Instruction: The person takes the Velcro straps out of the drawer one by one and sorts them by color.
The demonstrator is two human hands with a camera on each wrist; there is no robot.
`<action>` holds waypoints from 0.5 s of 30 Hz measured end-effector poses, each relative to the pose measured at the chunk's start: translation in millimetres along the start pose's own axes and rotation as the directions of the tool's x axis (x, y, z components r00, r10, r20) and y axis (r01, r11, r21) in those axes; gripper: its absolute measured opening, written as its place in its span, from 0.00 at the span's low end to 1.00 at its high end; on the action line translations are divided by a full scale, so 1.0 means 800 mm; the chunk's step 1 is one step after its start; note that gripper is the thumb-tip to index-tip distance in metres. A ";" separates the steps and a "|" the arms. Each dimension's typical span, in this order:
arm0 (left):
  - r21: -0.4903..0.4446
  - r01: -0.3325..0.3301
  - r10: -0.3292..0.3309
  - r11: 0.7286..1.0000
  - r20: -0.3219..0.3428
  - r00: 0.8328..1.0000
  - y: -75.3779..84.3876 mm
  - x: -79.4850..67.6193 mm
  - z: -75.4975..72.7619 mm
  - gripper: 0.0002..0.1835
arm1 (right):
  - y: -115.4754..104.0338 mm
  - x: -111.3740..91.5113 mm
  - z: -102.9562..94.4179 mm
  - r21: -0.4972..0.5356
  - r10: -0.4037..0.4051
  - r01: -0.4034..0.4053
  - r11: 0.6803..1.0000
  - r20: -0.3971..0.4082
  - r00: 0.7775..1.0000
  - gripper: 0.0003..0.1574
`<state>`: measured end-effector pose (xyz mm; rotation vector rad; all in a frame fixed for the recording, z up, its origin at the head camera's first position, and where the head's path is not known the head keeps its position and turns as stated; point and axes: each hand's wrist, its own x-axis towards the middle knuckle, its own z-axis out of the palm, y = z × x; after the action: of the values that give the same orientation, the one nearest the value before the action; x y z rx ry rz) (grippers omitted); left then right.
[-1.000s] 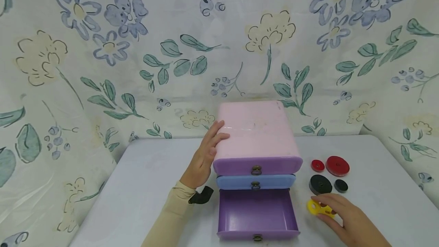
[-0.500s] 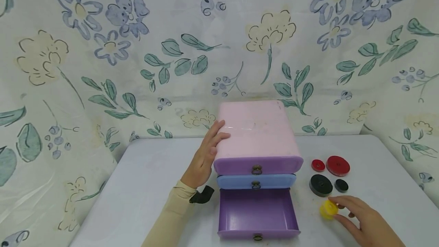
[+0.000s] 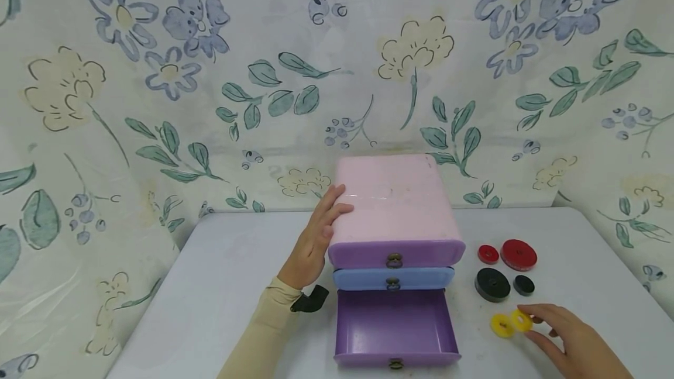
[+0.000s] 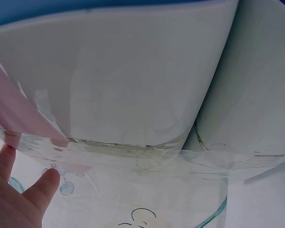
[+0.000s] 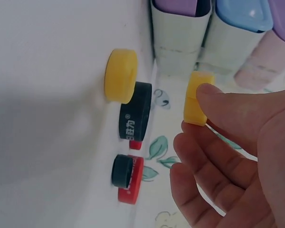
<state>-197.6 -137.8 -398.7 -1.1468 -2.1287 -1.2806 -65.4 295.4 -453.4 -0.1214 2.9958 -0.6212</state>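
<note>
My right hand (image 3: 568, 338) pinches a small yellow ring (image 3: 518, 327) between thumb and fingers, as the right wrist view also shows. Just left of it a second yellow ring (image 3: 497, 326) lies on the table. My left hand (image 3: 308, 247) rests against the left side of a small drawer cabinet (image 3: 389, 203) with a pink top. Its fingertips reach the top's edge. The lowest purple drawer (image 3: 397, 332) is pulled out, with nothing seen in it. The blue drawer (image 3: 363, 279) and upper purple drawer (image 3: 363, 255) are in.
Right of the cabinet lie a large black disc (image 3: 492, 284), a small black disc (image 3: 523, 285), a large red disc (image 3: 518, 255) and a small red ring (image 3: 488, 254). The white table (image 3: 253, 238) ends at a flower-patterned sheet (image 3: 295, 133).
My right hand has moved right, drawing one yellow ring away from the other, which stays on the table. My left hand and the cabinet keep their places.
</note>
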 end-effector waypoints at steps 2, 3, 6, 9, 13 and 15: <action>-0.003 0.002 -0.002 1.000 0.002 1.000 0.001 0.001 -0.001 0.21 | 0.002 0.001 0.000 -0.005 0.017 -0.017 1.000 0.008 1.000 0.30; -0.004 0.002 -0.002 1.000 0.002 1.000 0.001 0.002 -0.001 0.22 | 0.003 0.001 0.000 -0.008 0.024 -0.024 1.000 0.013 1.000 0.30; -0.006 0.004 -0.004 1.000 0.005 1.000 0.000 0.003 -0.002 0.22 | 0.007 0.003 0.000 -0.022 0.038 -0.037 0.999 0.035 0.999 0.30; -0.011 0.008 -0.008 1.000 0.008 1.000 0.000 0.004 -0.002 0.22 | 0.010 0.007 0.000 -0.044 0.074 -0.070 0.997 0.079 0.994 0.31; -0.020 0.013 -0.012 1.000 0.010 1.000 -0.002 0.006 -0.003 0.22 | 0.014 0.012 0.001 -0.068 0.121 -0.112 0.991 0.134 0.984 0.31; -0.024 0.016 -0.016 1.000 0.011 1.000 -0.003 0.007 -0.004 0.21 | 0.017 0.014 0.001 -0.072 0.133 -0.123 0.990 0.144 0.981 0.32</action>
<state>-202.9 -138.2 -394.4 -1.1511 -2.1395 -1.3137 -77.1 306.2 -460.5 0.0209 2.8521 -0.4827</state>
